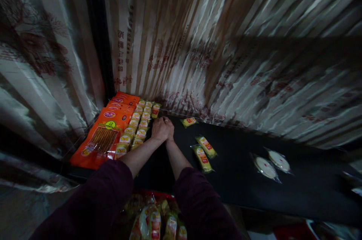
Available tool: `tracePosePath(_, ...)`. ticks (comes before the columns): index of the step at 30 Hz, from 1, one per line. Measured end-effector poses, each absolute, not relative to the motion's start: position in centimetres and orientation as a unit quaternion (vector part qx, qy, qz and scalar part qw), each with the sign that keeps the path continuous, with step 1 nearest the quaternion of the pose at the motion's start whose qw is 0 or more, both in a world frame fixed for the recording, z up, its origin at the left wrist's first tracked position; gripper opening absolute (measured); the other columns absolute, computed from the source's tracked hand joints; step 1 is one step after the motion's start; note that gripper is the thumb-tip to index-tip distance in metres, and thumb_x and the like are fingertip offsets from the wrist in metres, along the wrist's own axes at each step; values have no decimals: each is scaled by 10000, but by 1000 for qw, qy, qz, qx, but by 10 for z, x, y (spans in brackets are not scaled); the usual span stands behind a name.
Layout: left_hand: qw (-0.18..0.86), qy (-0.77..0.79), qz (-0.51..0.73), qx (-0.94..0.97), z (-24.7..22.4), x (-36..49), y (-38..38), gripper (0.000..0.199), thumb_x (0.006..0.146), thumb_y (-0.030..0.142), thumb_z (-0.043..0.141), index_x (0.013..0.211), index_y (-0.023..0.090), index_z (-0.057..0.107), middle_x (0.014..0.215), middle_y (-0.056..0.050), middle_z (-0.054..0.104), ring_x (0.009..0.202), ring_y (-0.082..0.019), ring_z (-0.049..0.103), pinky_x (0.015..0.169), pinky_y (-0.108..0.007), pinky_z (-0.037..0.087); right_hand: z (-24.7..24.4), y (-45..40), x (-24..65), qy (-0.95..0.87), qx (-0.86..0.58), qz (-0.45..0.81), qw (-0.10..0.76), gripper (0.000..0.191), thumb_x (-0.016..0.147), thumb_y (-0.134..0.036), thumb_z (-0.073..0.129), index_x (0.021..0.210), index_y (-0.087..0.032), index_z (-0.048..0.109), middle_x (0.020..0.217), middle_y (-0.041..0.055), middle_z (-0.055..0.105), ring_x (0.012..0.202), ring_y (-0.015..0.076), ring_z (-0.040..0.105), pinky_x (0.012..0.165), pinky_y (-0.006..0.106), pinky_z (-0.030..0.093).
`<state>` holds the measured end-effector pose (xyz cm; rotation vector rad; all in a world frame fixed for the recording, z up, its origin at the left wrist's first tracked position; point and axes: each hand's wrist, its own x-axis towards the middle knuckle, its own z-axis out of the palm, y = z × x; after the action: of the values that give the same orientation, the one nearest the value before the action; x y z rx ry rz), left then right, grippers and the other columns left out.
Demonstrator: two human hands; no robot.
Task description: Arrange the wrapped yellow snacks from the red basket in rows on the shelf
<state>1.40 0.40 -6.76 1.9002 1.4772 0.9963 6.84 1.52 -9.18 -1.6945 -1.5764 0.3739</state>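
My left hand (pixel 159 130) and my right hand (pixel 169 127) press together over the black shelf, fingers curled down. Whatever they hold, if anything, is hidden under them. Just beyond my fingertips stands a wrapped yellow snack cake (pixel 155 110) with a red and yellow label. Left of my hands, several more wrapped snack cakes (pixel 141 133) line up in two rows. To the right, a loose wrapped cake (pixel 189 122) lies near the back edge, and two wrapped cakes (pixel 203 159) (pixel 206 146) rest closer to me.
Orange snack bags (pixel 110 126) overlap at the shelf's left end. Two round white packaged items (pixel 265 167) (pixel 278 161) lie farther right on the black shelf (pixel 232 172). Below my arms is a container of wrapped cakes (pixel 155 223). Pleated printed sheeting (pixel 181 43) hangs behind.
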Motion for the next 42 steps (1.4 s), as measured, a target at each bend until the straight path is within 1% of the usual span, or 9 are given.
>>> tracePosePath(5,288,606,328,665,-52,0,-49,299,876,226,357,1013,158,614,1056,-124,657,1026,-232,595,925,-366,447,-78,-38,75,-602,-673,197,382,297,822,-103,401,938,-182,663,945,48,692,882,147,625,832,249,479)
tracePosePath(11,302,584,306,689,-46,-16,-105,329,873,186,339,1043,134,616,1142,-117,635,1100,-202,558,1001,-344,404,-67,-96,74,-619,-659,243,351,309,795,-78,429,982,-174,655,1003,48,680,938,149,612,892,268,453)
tracePosePath(16,303,565,311,701,-57,-30,-132,324,857,151,346,989,147,642,1169,-76,620,1152,-154,514,1055,-293,358,-71,-131,59,-599,-673,224,372,324,776,-67,444,1018,-153,642,1042,68,652,963,148,593,900,260,447)
tracePosePath(25,300,545,319,715,-63,-57,-176,313,851,151,362,992,140,641,1225,-80,570,1156,-149,507,1060,-282,359,-71,-183,37,-623,-660,201,369,351,795,-94,443,1103,-130,607,1064,100,612,959,165,573,890,255,447)
tracePosePath(28,283,531,317,733,-67,-65,-196,316,847,151,360,1018,132,625,1241,-97,551,1168,-156,495,1062,-293,359,-72,-204,31,-641,-647,190,366,372,815,-95,405,1133,-150,590,1094,94,600,1000,168,551,920,274,433)
tracePosePath(32,241,495,324,770,-78,-78,-226,332,824,123,368,1076,134,584,1282,-115,510,1215,-173,447,1076,-349,348,-74,-236,25,-674,-640,157,333,439,817,-88,381,1226,-148,530,1226,112,538,1131,193,473,1004,334,379)
tracePosePath(38,192,438,306,823,-96,-98,-263,261,809,86,369,931,132,595,1417,-126,370,1359,-209,271,1121,-406,289,-89,-280,17,-708,-621,140,306,551,817,-96,389,1362,-172,383,1397,107,391,1292,203,336,1082,399,296)
tracePosePath(40,186,428,294,834,-104,-103,-273,264,806,83,370,942,124,593,1433,-134,346,1369,-215,250,1120,-409,291,-99,-290,16,-703,-628,133,306,554,809,-88,399,1357,-163,392,1419,114,361,1307,216,314,1087,419,285)
tracePosePath(42,194,437,272,835,-115,-106,-281,306,789,69,378,1004,132,586,1428,-124,359,1354,-212,286,1102,-406,324,-111,-299,15,-700,-635,138,296,523,797,-80,415,1315,-134,450,1397,136,384,1285,240,338,1065,427,317)
